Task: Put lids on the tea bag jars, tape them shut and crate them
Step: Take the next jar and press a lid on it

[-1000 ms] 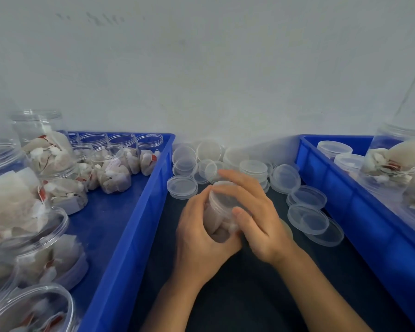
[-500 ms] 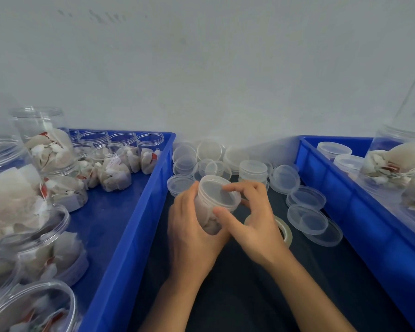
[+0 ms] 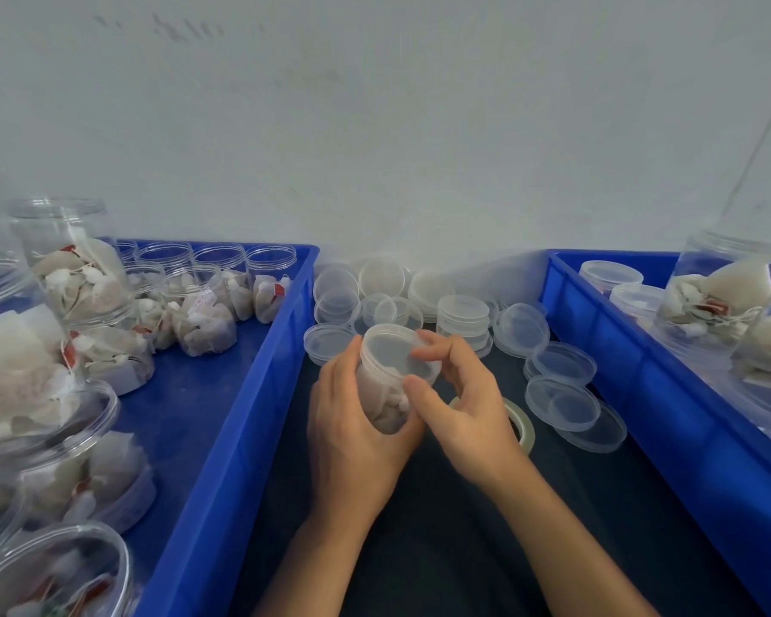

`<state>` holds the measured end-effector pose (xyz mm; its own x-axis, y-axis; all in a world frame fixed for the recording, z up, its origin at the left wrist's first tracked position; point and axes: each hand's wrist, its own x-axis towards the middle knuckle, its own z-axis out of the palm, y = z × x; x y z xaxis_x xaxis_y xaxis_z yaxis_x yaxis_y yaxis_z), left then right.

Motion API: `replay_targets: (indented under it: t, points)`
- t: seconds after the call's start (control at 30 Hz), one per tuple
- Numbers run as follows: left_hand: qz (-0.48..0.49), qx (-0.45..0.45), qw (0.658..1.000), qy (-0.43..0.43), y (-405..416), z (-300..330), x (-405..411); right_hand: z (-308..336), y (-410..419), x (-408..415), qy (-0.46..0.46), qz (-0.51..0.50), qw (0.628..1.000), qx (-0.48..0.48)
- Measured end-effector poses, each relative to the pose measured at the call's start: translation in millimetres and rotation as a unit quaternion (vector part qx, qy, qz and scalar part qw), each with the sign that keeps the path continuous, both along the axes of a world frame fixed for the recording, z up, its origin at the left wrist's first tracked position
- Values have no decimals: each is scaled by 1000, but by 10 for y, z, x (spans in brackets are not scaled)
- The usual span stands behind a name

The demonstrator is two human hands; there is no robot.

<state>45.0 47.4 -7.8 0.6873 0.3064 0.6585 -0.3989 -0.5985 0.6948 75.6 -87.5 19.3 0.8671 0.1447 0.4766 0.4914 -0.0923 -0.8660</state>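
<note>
Two hands meet on one tea bag jar [image 3: 386, 394], held tilted above the dark surface [image 3: 441, 549]. The left hand [image 3: 357, 443] wraps its body; the right hand [image 3: 459, 407] pinches the lid [image 3: 399, 351] at its rim. A tape roll [image 3: 519, 420] lies just under the right hand, loose lids [image 3: 561, 400] beyond it, and blue crates [image 3: 223, 438] flank both hands.

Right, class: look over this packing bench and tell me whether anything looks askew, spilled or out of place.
Nothing is spilled or damaged. The loose clear plastic lids lie scattered, some leaning on each other, not neatly stacked. Several open clear jars of tea bags in the left blue plastic crate lie tipped over.
</note>
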Motion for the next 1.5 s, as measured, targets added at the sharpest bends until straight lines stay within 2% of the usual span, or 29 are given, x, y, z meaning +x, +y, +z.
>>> replay_targets:
  t: [0.13,0.3,0.47,0.63,0.8,0.97,1.13,1.33,1.5]
  points:
    - [-11,9,1000,1,-3,-2,-7,17,44,-12,-34,-73,996,-29]
    - [-2,-7,1000,1,-9,-10,-1,-21,-19,16,3,7,1000,0]
    - [-16,-9,1000,1,-6,-10,-8,-3,65,-1,-40,-84,995,-25]
    - [-5,-19,1000,-1,-3,-17,-6,-55,6,23,3,4,1000,-12]
    - [-20,-20,1000,1,7,-29,-10,-29,82,28,-31,-65,997,-13]
    - [-10,-33,999,9,0,-35,8,-69,13,54,13,44,998,33]
    - [-41,-48,998,31,-8,-47,-1,-27,50,43,-28,-44,999,10]
    - [-50,-56,997,25,-11,-35,-3,-58,-30,72,3,1,1000,21]
    - [-41,-57,997,32,-22,-19,-20,-50,14,61,-9,-51,999,6]
